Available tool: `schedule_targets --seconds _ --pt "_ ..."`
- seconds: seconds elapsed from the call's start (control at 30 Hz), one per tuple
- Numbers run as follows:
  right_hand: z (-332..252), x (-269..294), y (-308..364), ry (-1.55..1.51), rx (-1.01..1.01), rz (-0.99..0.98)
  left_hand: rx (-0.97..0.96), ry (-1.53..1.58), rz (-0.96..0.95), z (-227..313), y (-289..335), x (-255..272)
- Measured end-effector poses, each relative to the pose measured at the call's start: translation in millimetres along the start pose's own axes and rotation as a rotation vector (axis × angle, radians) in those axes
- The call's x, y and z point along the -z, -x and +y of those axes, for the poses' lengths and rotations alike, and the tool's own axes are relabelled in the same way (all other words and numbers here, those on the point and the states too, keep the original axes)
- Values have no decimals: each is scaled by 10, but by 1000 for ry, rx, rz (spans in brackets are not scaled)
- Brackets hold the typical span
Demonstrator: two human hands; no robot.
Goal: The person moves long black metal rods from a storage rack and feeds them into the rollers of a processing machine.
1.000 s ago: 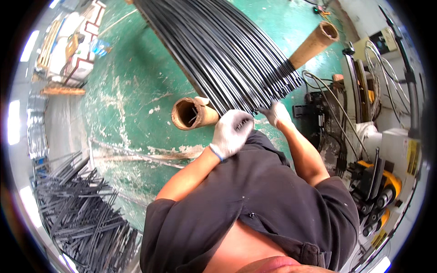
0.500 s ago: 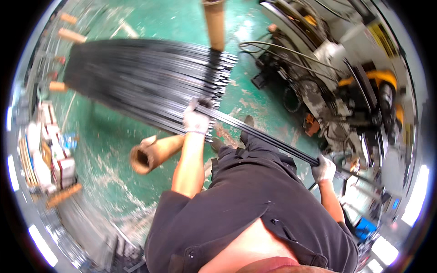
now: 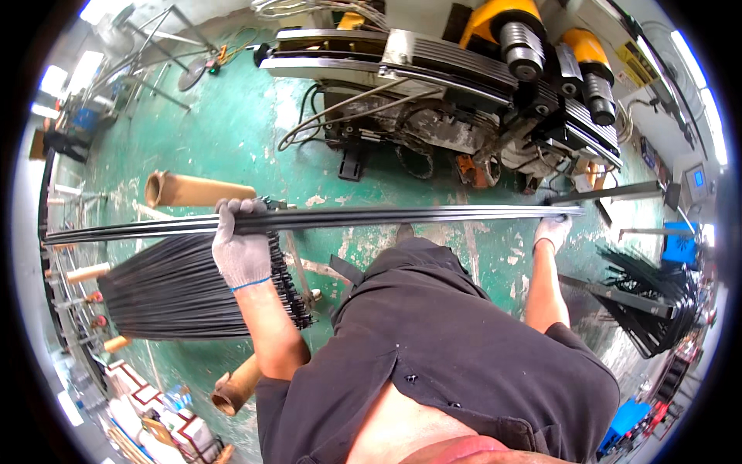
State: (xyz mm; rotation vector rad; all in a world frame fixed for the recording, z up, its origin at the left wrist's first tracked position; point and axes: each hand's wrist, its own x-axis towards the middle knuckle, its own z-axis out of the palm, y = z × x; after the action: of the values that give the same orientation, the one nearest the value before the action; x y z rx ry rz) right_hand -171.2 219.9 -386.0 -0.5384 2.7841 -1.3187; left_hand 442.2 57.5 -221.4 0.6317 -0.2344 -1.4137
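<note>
A small bundle of long, thin black metal bars point(image 3: 386, 217) stretches level across in front of my body, from the far left rim to the right. My left hand point(image 3: 241, 251), in a grey-white work glove with a blue cuff edge, is wrapped around the bundle left of the middle. At the right end, my gloved right hand point(image 3: 552, 230) grips the same bars from below; its fingers are partly hidden. Below and behind my left arm lies a wide stack of similar black bars point(image 3: 178, 294), its near ends uneven.
Ahead stands a long machine point(image 3: 464, 73) with yellow motors and hanging hoses. Brown cardboard tubes point(image 3: 205, 191) flank the stack, one above it and one point(image 3: 236, 384) below. At right are a dark metal arm point(image 3: 618, 193) and a heap of black strips point(image 3: 657, 301). The green floor point(image 3: 224, 151) is scuffed.
I have turned to the right, so the machine now lies straight ahead. The held bars have come away from the stack and swung from slanting to level, with both hands still on them.
</note>
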Motion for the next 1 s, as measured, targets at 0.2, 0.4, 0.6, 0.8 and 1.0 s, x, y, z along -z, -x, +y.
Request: schedule_targets --seconds 0.2,0.4,0.6,0.8,1.0 --pt "-1579 -240 670 -1674 -977 -704 207 -88 -200 -1087 -382 -978" --pt "-1541 -352 -62 -1397 -753 -432 318 -100 -489 -1067 -1186 -1353" --pt "-1663 -477 -672 -1388 -570 -144 293 -51 -314 -737 -2473 -992" --pt "-2357 -1007 -751 -1276 -608 125 304 -251 -246 -1096 -3119 -1027" --pt "-2953 -1370 -258 -1096 -536 24 386 -218 -175 -1457 -3152 -1339"
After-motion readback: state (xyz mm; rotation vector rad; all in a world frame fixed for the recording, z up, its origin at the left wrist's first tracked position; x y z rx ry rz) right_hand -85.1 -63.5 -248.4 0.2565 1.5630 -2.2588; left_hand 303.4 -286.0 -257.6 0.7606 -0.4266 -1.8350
